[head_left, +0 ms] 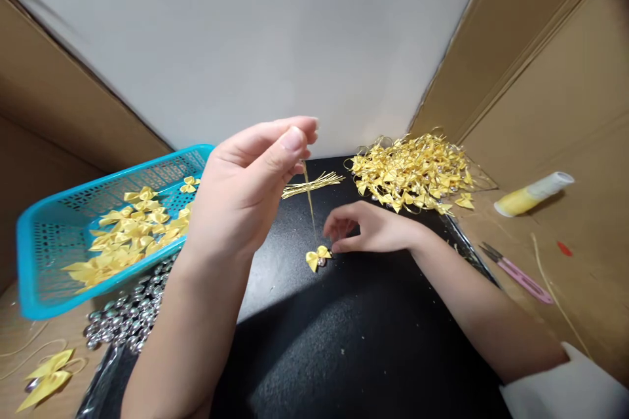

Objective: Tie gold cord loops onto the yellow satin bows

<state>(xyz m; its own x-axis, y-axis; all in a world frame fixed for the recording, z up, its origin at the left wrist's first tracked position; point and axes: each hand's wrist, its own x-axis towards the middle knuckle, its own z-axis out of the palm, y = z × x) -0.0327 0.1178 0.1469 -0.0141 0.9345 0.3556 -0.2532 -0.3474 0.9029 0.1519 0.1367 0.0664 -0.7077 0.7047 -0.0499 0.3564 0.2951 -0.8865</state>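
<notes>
My left hand (250, 183) is raised above a black mat (354, 334), its thumb and fingers pinched on the top of a thin gold wire (309, 200). The wire hangs down to a small yellow ribbon bow (318, 256) lying on the mat. My right hand (371, 228) rests low on the mat, its fingertips pinching the bow's right side where the wire meets it. A bundle of gold wires (312, 183) lies just behind my left hand.
A blue basket (44, 245) of yellow bows stands at left, with silver beads (125, 314) in front of it. A heap of wired yellow bows (413, 170) lies at back right. A glue tube (533, 193) and pink snips (521, 275) lie on the cardboard at right.
</notes>
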